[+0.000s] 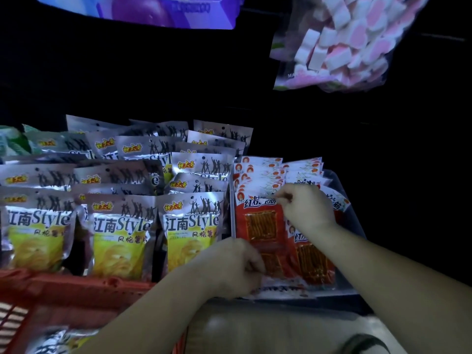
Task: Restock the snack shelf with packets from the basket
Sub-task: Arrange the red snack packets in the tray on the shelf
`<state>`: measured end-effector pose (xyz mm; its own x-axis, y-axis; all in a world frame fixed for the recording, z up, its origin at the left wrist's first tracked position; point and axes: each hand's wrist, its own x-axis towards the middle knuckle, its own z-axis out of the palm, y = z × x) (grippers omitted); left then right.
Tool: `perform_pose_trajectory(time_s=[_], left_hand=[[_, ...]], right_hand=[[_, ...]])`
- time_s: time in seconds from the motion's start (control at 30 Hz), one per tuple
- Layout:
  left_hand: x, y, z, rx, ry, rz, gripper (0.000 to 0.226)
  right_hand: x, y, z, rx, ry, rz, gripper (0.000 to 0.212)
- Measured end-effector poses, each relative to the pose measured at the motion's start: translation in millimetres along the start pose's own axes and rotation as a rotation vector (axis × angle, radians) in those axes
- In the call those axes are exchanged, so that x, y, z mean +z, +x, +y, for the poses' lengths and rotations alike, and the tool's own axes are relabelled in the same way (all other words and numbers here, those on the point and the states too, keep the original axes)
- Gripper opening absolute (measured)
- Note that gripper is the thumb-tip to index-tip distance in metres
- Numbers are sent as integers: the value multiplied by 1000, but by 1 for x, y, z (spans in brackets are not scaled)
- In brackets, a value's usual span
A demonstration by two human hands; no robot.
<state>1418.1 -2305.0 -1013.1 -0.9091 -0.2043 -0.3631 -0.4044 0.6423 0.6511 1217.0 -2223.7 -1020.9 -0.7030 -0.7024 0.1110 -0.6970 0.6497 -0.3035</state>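
A red snack packet with a clear window stands at the front of a row of like packets on the shelf's right section. My right hand pinches its top edge. My left hand grips its bottom edge. A second red packet leans beside it, under my right forearm. The red basket sits at the lower left with a silver packet inside.
Rows of silver and yellow chip packets fill the shelf left of a thin divider. A clear bin wall bounds the red packets on the right. A marshmallow bag hangs above right.
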Motion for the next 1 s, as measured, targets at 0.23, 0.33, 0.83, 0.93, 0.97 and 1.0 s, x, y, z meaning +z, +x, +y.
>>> perform_pose_trajectory(time_s=[0.23,0.33,0.83,0.93,0.97,1.0], left_hand=[[-1,-4,0,-53,-25,187,19],[-2,-3,-5,-82,-102,351,14],[-58,-73,63,94,-971,599,37],[-65,-99,80,160,-1043,459,48],[-67,-109,85,180,-1039,426,51],[-68,-117,89,207,-1036,388,52]], right_hand=[[-18,-18,11,16,367,36,9],[-36,-31,4,110,675,-135,12],[-152,-90,-82,252,1028,142,3],[-173,-126,-105,274,1073,145,7],[-180,-137,-111,310,1134,128,8],[-187,-146,-116,348,1191,107,9]])
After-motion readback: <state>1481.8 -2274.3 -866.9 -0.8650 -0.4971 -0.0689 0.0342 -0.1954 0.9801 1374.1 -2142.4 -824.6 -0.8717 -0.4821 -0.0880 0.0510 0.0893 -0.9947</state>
